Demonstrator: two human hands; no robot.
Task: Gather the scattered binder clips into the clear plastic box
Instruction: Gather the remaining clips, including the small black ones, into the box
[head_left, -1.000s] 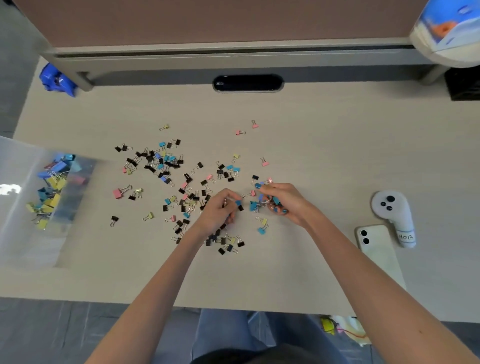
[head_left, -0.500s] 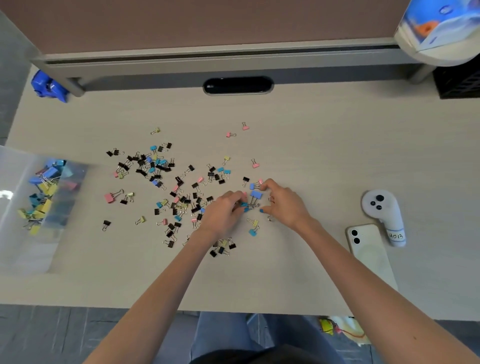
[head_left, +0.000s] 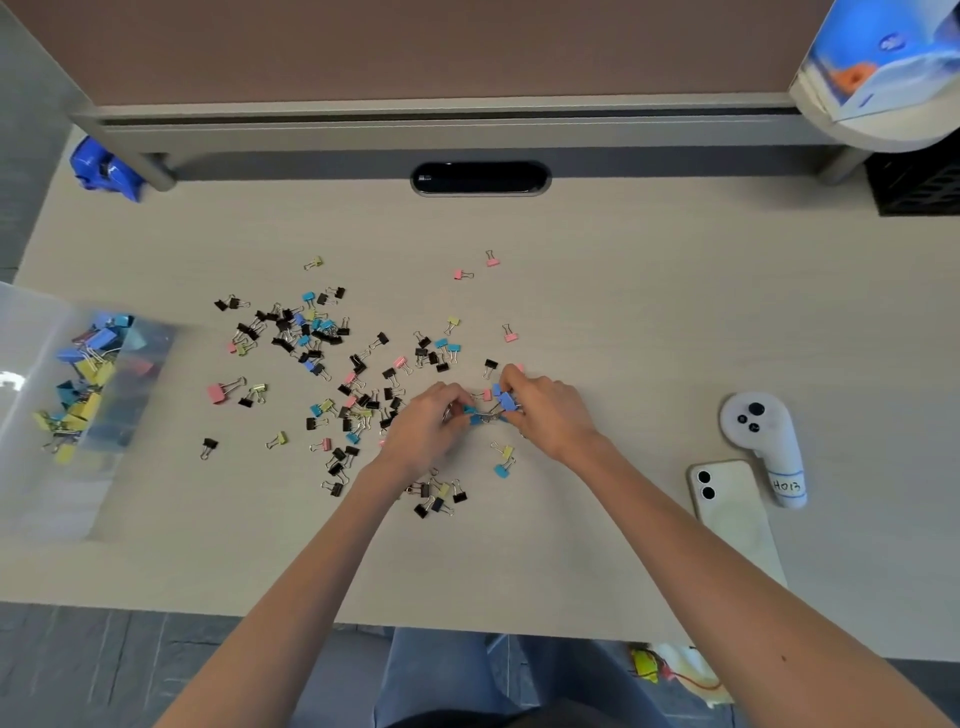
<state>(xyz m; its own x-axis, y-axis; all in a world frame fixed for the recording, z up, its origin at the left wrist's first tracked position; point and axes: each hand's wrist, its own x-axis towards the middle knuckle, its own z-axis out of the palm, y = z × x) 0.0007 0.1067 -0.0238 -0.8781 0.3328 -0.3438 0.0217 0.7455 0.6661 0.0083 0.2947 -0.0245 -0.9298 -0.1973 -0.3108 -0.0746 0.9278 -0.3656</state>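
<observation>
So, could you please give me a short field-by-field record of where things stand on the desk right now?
left hand: pinches bunch of clips
right hand: pinches the same bunch from the other side
scattered clips: many lie on desk, mostly left of the hands
clear plastic box: at desk's left edge, holds some clips
phone: on the right, beside white controller

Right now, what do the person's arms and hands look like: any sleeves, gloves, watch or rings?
The left forearm and right forearm are bare up to the picture's edge; no sleeve shows. The left hand and right hand wear no gloves. Neither wrist carries a watch, band or cable. No ring shows on the visible fingers, though some are hidden.
</observation>
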